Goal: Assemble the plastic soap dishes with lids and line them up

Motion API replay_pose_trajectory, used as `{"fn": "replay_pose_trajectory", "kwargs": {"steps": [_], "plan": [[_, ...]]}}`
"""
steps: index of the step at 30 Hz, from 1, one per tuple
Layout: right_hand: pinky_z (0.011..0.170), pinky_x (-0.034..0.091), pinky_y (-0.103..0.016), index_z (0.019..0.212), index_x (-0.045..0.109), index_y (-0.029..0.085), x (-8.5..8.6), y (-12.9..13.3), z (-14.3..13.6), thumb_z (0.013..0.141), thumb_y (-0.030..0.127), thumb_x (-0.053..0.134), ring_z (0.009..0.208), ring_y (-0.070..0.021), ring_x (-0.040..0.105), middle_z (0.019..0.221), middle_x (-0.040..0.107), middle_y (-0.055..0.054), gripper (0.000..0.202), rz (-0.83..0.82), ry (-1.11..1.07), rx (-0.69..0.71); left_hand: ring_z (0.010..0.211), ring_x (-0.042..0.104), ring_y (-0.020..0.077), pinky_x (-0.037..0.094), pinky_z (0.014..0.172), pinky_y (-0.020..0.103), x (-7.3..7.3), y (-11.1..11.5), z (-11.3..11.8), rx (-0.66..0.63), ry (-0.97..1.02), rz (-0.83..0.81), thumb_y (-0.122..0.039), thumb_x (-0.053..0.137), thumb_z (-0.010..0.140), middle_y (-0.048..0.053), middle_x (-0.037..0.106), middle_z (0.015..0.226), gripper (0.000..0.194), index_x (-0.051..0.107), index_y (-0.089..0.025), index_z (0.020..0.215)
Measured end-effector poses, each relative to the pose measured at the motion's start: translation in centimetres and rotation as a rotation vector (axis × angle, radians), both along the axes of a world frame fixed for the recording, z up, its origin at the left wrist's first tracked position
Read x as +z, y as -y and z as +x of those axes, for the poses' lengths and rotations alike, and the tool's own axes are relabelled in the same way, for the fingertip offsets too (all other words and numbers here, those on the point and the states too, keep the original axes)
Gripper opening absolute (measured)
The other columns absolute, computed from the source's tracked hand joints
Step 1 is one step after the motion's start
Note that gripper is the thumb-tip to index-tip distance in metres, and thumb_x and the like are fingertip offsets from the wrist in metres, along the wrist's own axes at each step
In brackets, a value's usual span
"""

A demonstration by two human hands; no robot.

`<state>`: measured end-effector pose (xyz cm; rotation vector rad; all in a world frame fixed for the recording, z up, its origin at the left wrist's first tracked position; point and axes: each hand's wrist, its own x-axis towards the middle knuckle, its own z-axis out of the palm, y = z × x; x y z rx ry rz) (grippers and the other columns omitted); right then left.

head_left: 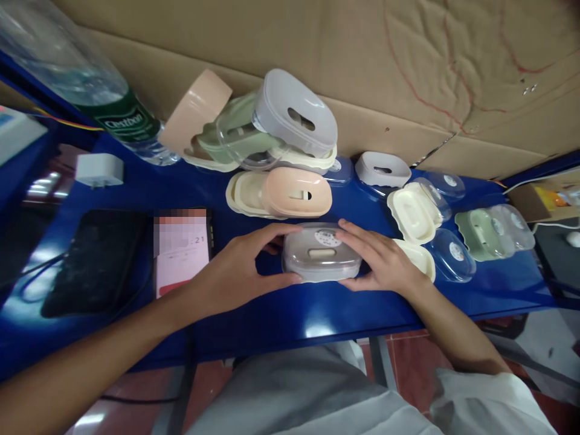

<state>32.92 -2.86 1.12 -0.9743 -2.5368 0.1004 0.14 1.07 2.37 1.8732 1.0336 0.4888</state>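
A grey soap box [322,252] with a clear lid and a round sticker is held level between both hands, near the front edge of the blue table. My left hand [247,260] grips its left end, thumb at the lower side and fingers at the far side. At the right end, my right hand [380,257] has its fingers over the lid's far corner and its thumb at the near side. Just beyond the box lie a peach box part [296,192] and cream trays. A cream tray [419,260] sits partly behind my right hand.
Grey, green and peach parts are piled against the cardboard at the back, with a grey cover [296,115] on top. Clear lids [452,255] and a green box [483,235] lie right. Left are a water bottle [122,118], white adapter [99,170] and phones [181,254].
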Motion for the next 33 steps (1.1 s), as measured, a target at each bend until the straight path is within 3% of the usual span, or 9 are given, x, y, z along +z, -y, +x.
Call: {"fn": "replay_pose_trajectory", "kwargs": {"steps": [4, 8, 14, 21, 23, 27, 31, 33], "plan": [[0.112, 0.063, -0.051, 0.175, 0.03, 0.023, 0.0, 0.2, 0.2, 0.096, 0.054, 0.081, 0.143, -0.0345, 0.066, 0.159, 0.061, -0.019, 0.099, -0.072, -0.104, -0.027, 0.11, 0.078, 0.0269, 0.067, 0.098, 0.043, 0.4, 0.1, 0.0, -0.006, 0.042, -0.087, -0.07, 0.08, 0.088, 0.004, 0.074, 0.143, 0.075, 0.061, -0.035, 0.151], [0.117, 0.06, -0.053, 0.176, 0.026, 0.027, 0.2, 0.0, 0.3, 0.093, 0.056, 0.084, 0.149, -0.0357, 0.06, 0.165, 0.054, -0.018, 0.105, -0.153, -0.066, -0.034, 0.112, 0.078, 0.0288, 0.068, 0.093, 0.042, 0.2, 0.2, 0.0, 0.014, 0.021, -0.084, -0.07, 0.079, 0.089, 0.007, 0.073, 0.146, 0.079, 0.058, -0.034, 0.155], [0.117, 0.061, -0.05, 0.175, 0.027, 0.031, -0.3, 0.0, 0.7, 0.105, 0.037, 0.072, 0.15, -0.0316, 0.059, 0.167, 0.053, -0.014, 0.083, -0.173, -0.052, -0.045, 0.116, 0.078, 0.0296, 0.071, 0.088, 0.039, -0.3, 0.3, 0.0, 0.015, 0.052, -0.112, -0.067, 0.077, 0.092, 0.009, 0.067, 0.155, 0.079, 0.053, -0.033, 0.16], [0.101, 0.065, -0.047, 0.169, 0.036, 0.023, -0.1, -0.1, 0.5, 0.106, 0.048, 0.067, 0.125, -0.0317, 0.076, 0.145, 0.072, -0.016, 0.074, -0.08, -0.075, -0.033, 0.142, 0.067, 0.0337, 0.062, 0.114, 0.046, -0.7, 0.1, -0.3, -0.074, 0.081, -0.116, -0.064, 0.08, 0.091, 0.01, 0.058, 0.165, 0.087, 0.046, -0.033, 0.165], [0.098, 0.065, -0.047, 0.168, 0.038, 0.022, 0.2, -0.3, 0.5, 0.106, 0.052, 0.066, 0.118, -0.0308, 0.078, 0.138, 0.076, -0.015, 0.075, -0.068, -0.098, -0.012, 0.143, 0.066, 0.0339, 0.06, 0.117, 0.048, -0.9, 0.2, -0.3, -0.096, 0.018, -0.062, -0.064, 0.08, 0.09, 0.009, 0.056, 0.167, 0.092, 0.041, -0.034, 0.168], [0.094, 0.065, -0.047, 0.165, 0.042, 0.023, 0.8, -0.6, 1.1, 0.102, 0.055, 0.07, 0.113, -0.0314, 0.078, 0.132, 0.078, -0.013, 0.076, -0.041, -0.11, -0.036, 0.134, 0.072, 0.0309, 0.063, 0.112, 0.046, -1.5, 0.6, -0.2, -0.093, -0.035, 0.063, -0.058, 0.068, 0.101, 0.01, 0.052, 0.17, 0.081, 0.034, -0.036, 0.171], [0.101, 0.063, -0.052, 0.163, 0.044, 0.027, 2.5, -0.5, 3.7, 0.097, 0.055, 0.075, 0.123, -0.0361, 0.075, 0.14, 0.074, -0.014, 0.078, 0.096, -0.041, -0.157, 0.123, 0.077, 0.0276, 0.067, 0.104, 0.043, -1.7, 0.6, 0.1, -0.099, -0.038, 0.132, -0.052, 0.061, 0.106, 0.012, 0.059, 0.162, 0.068, 0.041, -0.034, 0.168], [0.102, 0.062, -0.052, 0.16, 0.048, 0.029, 3.7, -0.2, 5.8, 0.096, 0.055, 0.077, 0.124, -0.0369, 0.074, 0.142, 0.073, -0.014, 0.076, 0.204, 0.004, -0.305, 0.121, 0.077, 0.0262, 0.067, 0.105, 0.042, -1.6, 0.6, 0.2, -0.12, -0.033, 0.157, -0.051, 0.059, 0.107, 0.011, 0.059, 0.161, 0.059, 0.05, -0.032, 0.162]]}}
